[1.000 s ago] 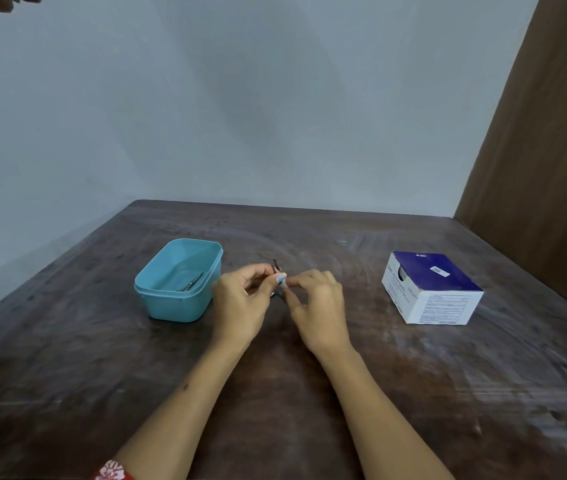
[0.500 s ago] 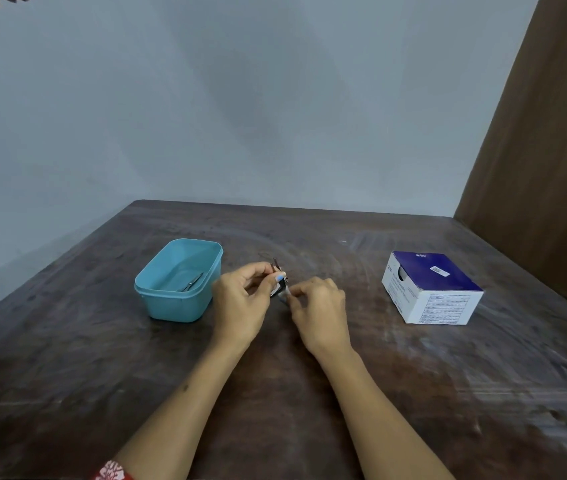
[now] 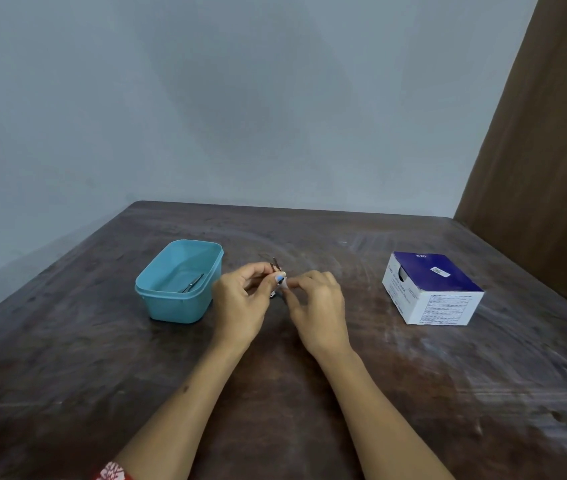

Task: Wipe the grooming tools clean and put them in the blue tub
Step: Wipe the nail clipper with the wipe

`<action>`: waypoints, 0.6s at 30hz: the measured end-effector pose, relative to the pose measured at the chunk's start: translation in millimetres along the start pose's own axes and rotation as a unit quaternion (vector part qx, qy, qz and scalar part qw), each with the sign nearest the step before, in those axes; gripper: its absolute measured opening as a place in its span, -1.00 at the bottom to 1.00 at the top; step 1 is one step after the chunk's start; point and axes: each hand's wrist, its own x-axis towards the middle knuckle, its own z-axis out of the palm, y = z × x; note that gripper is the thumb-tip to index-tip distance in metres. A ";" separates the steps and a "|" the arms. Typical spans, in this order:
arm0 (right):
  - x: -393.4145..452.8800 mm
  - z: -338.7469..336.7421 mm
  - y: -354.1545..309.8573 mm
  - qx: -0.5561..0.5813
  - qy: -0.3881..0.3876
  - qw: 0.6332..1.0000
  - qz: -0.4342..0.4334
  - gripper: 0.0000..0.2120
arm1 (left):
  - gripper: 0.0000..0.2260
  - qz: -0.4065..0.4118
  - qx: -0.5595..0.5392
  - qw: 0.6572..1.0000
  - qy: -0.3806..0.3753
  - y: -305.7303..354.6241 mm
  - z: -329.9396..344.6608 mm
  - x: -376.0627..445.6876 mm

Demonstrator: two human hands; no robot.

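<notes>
Fingers (image 3: 258, 273) of the left hand (image 3: 240, 306) curl round a small dark metal grooming tool (image 3: 276, 265), pinching it so that its thin end sticks up above the knuckles at the centre of the frame. Just to the right, the right hand (image 3: 316, 310) bends its fingertips in toward the same spot and pinches a small white wipe (image 3: 284, 284) against the tool's lower part. The two hands meet at the thumbs, and how far the wipe wraps the tool cannot be told, as it is mostly hidden. Both forearms reach in from the bottom edge of the frame, and a red and white patterned sleeve (image 3: 112, 472) shows at the lower left.

Left of the hands, in the middle left of the frame, stands a light blue rectangular plastic tub (image 3: 157, 299), open at the top, just beside the left hand. Inside it, on the floor of the tub, lies a slim metal tool (image 3: 192, 283), set at a slant. At the right of the frame, well apart from the hands, sits a white cardboard box with a dark blue top (image 3: 427, 289). Everything rests on a dark brown worn wooden table (image 3: 67, 375) that fills the lower half of the frame, with a pale grey wall (image 3: 240, 98) behind it.
</notes>
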 end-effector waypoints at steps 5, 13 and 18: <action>-0.7 1.6 4.5 -0.038 -0.053 0.997 0.032 -0.89 | -0.92 0.001 0.002 1.000 0.007 -0.4 1.0 0.1; -0.8 1.8 4.5 -0.039 -0.058 0.997 0.040 -0.90 | -0.92 -0.004 -0.012 1.000 0.007 -0.5 0.5 0.0; -0.6 1.3 0.9 0.001 -0.012 1.000 0.015 -0.96 | -0.90 -0.005 -0.016 1.000 0.003 -0.8 1.2 0.1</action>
